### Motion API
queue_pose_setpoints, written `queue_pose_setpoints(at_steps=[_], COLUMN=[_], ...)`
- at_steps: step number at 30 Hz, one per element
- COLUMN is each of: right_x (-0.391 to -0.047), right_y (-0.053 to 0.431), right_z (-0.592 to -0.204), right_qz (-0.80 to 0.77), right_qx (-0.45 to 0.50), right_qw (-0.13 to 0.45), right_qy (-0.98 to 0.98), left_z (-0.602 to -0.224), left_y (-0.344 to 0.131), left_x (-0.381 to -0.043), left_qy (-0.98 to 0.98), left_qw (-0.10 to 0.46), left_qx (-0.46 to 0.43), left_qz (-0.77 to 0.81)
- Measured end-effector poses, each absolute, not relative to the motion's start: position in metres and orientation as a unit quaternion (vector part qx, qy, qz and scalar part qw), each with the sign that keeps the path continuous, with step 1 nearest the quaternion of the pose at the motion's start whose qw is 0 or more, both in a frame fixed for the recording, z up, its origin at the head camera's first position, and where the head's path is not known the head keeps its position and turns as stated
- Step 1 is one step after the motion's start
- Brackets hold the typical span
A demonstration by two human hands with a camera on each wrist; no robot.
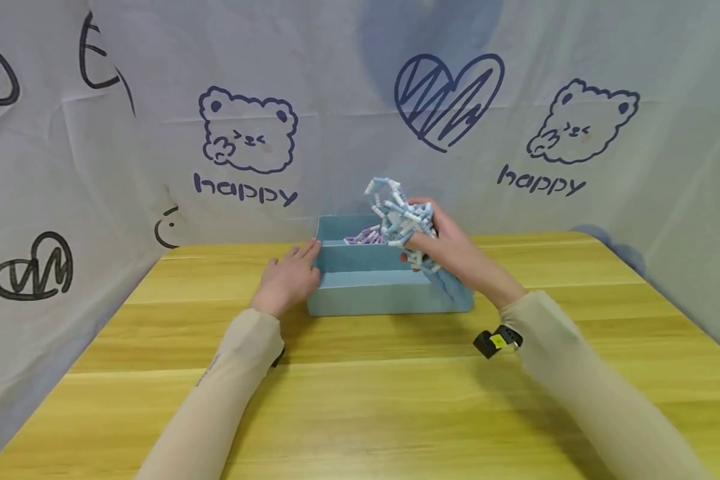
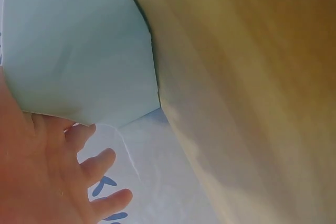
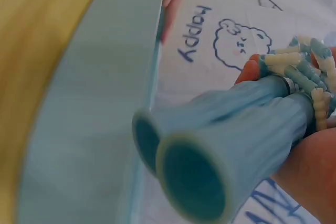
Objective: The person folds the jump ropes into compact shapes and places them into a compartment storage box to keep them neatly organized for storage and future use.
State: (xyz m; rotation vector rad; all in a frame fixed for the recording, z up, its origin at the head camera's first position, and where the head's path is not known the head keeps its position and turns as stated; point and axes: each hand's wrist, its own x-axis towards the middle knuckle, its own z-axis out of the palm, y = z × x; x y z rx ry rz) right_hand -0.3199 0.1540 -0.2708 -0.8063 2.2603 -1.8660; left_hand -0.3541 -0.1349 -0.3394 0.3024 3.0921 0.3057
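My right hand (image 1: 459,253) grips a bunched beaded jump rope (image 1: 405,217), its beads light blue and white, over the right part of a light-blue box (image 1: 372,300). Two hollow blue handles (image 3: 257,140) hang from the grip beside the box wall in the right wrist view. At the box's left end, my left hand (image 1: 291,277) touches the edge with its fingers extended; the left wrist view shows it against the box's side (image 2: 79,40). A purple-and-white beaded rope (image 1: 367,235) lies in the rear compartment, partly hidden by the blue one.
A divider (image 1: 360,257) runs lengthwise through the box, making a front and a rear compartment. The box stands near the far edge of a wood-grain table (image 1: 372,400). Behind it hangs a pale cloth (image 1: 342,100) printed with bears and a heart.
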Motion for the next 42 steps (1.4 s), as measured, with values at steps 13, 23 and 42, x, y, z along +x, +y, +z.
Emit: queue_pose_setpoints(at_steps=[13, 23, 42], right_x=[-0.369, -0.388, -0.395], right_y=[0.108, 0.091, 0.090], right_z=[-0.267, -0.295, -0.317], right_qz=[-0.169, -0.113, -0.093], right_qx=[-0.356, -0.336, -0.323], right_qw=[0.005, 0.115, 0.163], right_qy=[0.919, 0.928, 0.928], left_z=[-0.338, -0.337, -0.339], left_y=[-0.139, -0.134, -0.133], left_x=[-0.353, -0.354, -0.354], left_qy=[0.990, 0.990, 0.989], left_qw=[0.013, 0.007, 0.017], left_qx=[0.092, 0.093, 0.080], left_qz=[0.103, 0.107, 0.121])
